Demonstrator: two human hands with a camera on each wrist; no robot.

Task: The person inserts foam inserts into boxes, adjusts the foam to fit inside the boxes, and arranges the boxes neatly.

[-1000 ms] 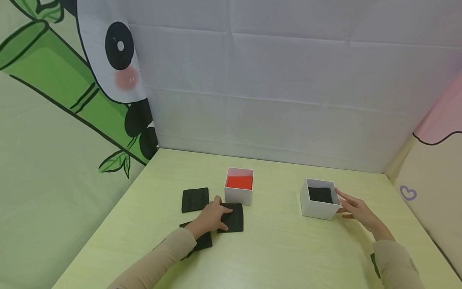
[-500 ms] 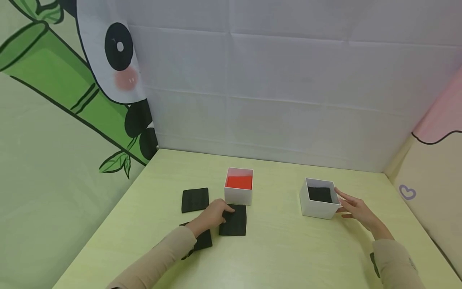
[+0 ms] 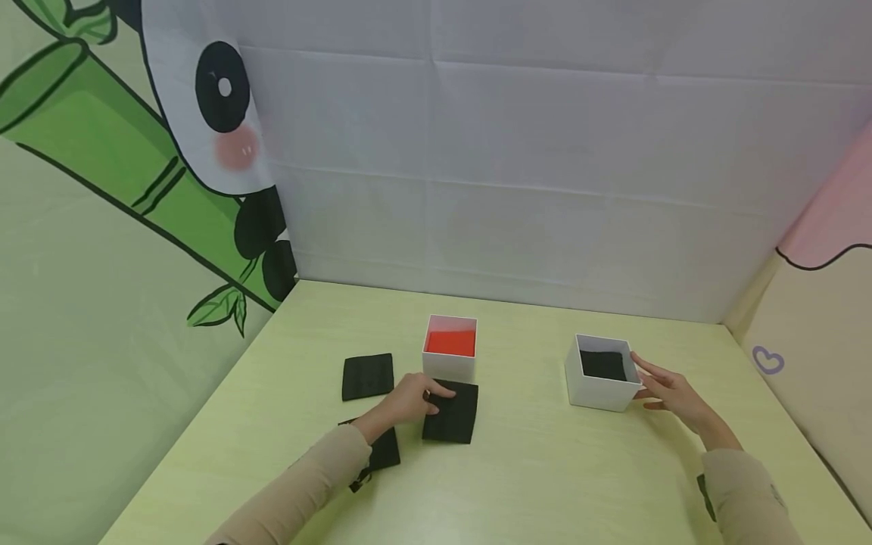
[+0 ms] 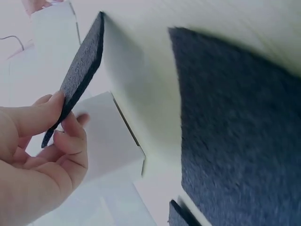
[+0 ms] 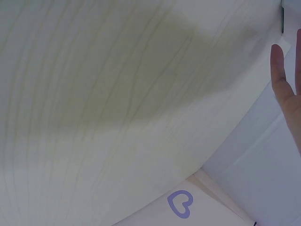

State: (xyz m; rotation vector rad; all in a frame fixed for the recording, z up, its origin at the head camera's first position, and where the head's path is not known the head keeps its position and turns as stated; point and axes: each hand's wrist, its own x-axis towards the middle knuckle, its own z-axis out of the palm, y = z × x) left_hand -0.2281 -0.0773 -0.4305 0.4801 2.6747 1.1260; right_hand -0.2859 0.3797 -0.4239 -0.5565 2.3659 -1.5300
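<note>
In the head view my left hand [image 3: 407,400] pinches a black felt square [image 3: 453,416] by its left edge, just in front of a white box [image 3: 450,369]. The left wrist view shows the held square [image 4: 82,66] tilted up off the table between thumb and fingers. A red piece [image 3: 452,343] lies inside that box. My right hand [image 3: 684,409] has its fingers extended against the right side of a second white box [image 3: 599,395], which contains a black piece [image 3: 602,366]. In the right wrist view only part of the right hand [image 5: 288,92] shows, at the right edge.
Another black square [image 3: 368,376] lies flat left of the middle box. One more black square [image 3: 385,453] is partly hidden under my left forearm. A white cloth backdrop [image 3: 511,182] stands behind the pale yellow table [image 3: 545,484], with printed panels at both sides.
My left hand has drawn the black felt square to the right and raised it from the table. My right hand stays at the right-hand box.
</note>
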